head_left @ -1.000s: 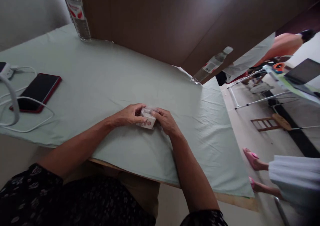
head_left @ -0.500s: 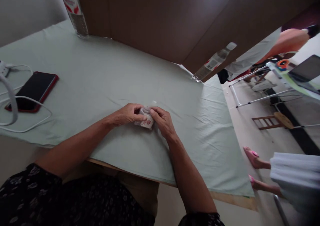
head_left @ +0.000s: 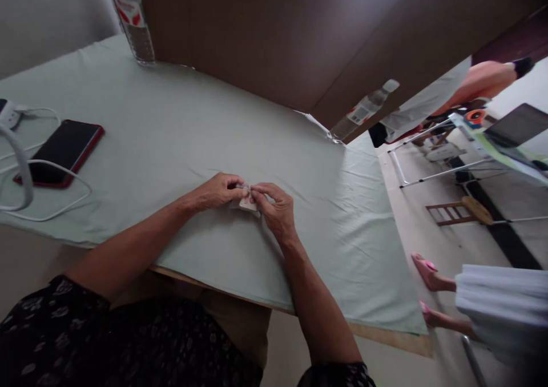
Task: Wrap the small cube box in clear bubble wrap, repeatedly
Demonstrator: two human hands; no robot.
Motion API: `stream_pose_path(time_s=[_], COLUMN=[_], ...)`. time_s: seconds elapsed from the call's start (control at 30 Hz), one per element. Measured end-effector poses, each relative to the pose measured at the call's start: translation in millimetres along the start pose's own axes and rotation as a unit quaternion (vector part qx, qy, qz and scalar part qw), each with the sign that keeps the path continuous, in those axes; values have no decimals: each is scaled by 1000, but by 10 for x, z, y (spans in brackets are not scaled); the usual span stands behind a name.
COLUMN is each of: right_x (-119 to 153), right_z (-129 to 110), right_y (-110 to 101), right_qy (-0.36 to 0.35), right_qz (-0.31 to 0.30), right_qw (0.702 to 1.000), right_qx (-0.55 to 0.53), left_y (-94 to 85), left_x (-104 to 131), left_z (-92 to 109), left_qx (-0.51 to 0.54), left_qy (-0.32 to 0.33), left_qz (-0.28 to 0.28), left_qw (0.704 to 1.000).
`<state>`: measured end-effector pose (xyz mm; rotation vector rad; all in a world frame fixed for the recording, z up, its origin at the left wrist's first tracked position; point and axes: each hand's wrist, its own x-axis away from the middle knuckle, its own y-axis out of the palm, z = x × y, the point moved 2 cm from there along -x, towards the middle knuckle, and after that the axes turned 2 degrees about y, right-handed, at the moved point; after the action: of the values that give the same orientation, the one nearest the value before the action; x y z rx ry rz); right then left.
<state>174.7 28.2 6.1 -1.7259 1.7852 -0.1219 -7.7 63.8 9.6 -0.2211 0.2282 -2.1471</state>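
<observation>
Between my hands, low over the green tablecloth (head_left: 282, 147), is a small white packet (head_left: 248, 205) with reddish print and what looks like clear wrapping at its edges. My left hand (head_left: 219, 192) grips its left side, thumb across the top. The thumb and fingertips of my right hand (head_left: 277, 209) pinch its upper right corner. My fingers hide part of the packet, so its exact kind does not show.
A black phone (head_left: 60, 152) in a red case lies at left beside white cables (head_left: 64, 213). Water bottles (head_left: 139, 39) (head_left: 362, 112) stand against a brown panel (head_left: 257, 33). At right are a person's skirt (head_left: 500, 295), a wooden stool (head_left: 475, 209) and a folding table holding a laptop (head_left: 518, 125).
My right fingers have come together in a pinch at the packet's upper corner, and the packet is tilted differently. The whole view has shifted slightly.
</observation>
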Motion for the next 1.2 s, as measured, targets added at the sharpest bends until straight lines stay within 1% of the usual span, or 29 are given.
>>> stream_pose_path(time_s=[0.07, 0.13, 0.23, 0.3, 0.37, 0.47, 0.5, 0.53, 0.6, 0.67, 0.73, 0.77, 0.8, 0.87, 0.93, 1.07, 1.13, 1.2], right_x=[33, 69, 124, 149, 153, 119, 102, 88, 71, 77, 97, 108, 117, 130, 133, 130, 130, 130], right_z=[-10, -38, -103, -134, -122, 1, 61, 122, 232, 303, 328, 326, 319, 298, 276, 259, 266, 271], right_y=[9, 8, -23, -68, -132, -216, -226, -225, -195, -152, -112, -95, -80, -57, -46, -52, -55, -63], right_qy=[-59, -103, -129, -127, -104, -39, -18, 0, 28, 39, 30, 22, 14, 3, -4, -19, -17, -7], right_qz=[2, -9, -40, -51, -37, -1, -4, -20, -76, -127, -156, -160, -158, -145, -116, -41, -43, -70], right_qw=[995, 982, 966, 971, 986, 999, 1000, 1000, 997, 991, 987, 987, 987, 989, 992, 997, 996, 994], right_qx=[83, 160, 220, 197, 125, 14, -6, -18, -21, -11, 7, 17, 25, 38, 46, 58, 73, 89], left_y=[-4, 2, 16, 15, 8, -7, -16, -30, -72, -125, -167, -177, -178, -157, -110, -30, -20, -27], left_x=[-10, -18, -20, -14, -8, -11, -14, -17, -16, -4, 18, 30, 42, 58, 63, 50, 39, 30], left_z=[-17, -38, -56, -54, -45, -40, -42, -47, -58, -68, -70, -65, -58, -33, -1, 34, 20, -9], left_qx=[-24, -35, -37, -54, -77, -81, -76, -71, -56, -38, -44, -60, -83, -125, -140, -117, -132, -158], left_qy=[3, 5, 12, 14, 9, -7, -12, -17, -21, -24, -19, -12, -1, 26, 47, 67, 72, 70], left_qz=[7, 12, 19, 34, 47, 51, 50, 50, 51, 38, 1, -20, -36, -46, -34, 12, 24, 22], left_qw=[1000, 999, 999, 998, 996, 995, 996, 996, 997, 998, 999, 998, 996, 991, 989, 991, 988, 985])
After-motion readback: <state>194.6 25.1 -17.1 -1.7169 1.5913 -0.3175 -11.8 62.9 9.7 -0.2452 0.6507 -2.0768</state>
